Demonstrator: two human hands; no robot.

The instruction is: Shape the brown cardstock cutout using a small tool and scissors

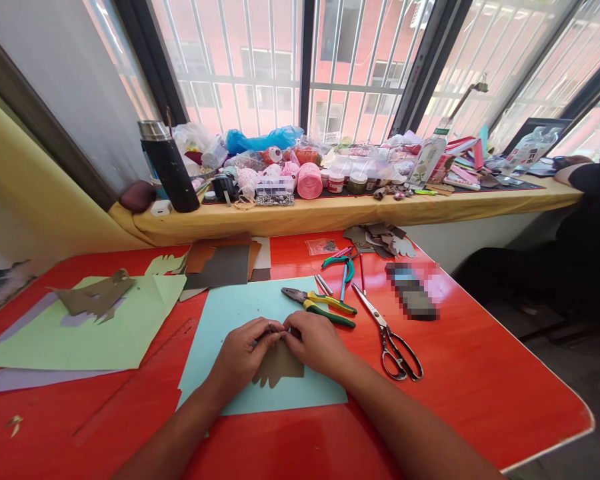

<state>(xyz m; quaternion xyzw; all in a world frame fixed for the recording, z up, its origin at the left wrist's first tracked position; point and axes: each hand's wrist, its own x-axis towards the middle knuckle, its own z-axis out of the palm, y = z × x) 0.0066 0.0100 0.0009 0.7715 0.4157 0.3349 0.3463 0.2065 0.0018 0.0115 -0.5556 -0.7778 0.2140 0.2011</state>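
Brown scalloped sheet (283, 369) is held over the blue paper (220, 380), its upper edge clamped between the fingers of the left hand (247, 343) and the right hand (316, 337), brought close together, seemingly so that one small spot is controlled from both sides. By the paper, the red counter (480, 380) is presumably protected. Pliers (307, 299) are laid partly on the paper and scissors (383, 325) farther right, apparently within easy reach; beyond, scraps (380, 240) are heaped, likely to be kept aside.

Obstacle beyond hands (316, 339): yellow-green pliers (307, 299)
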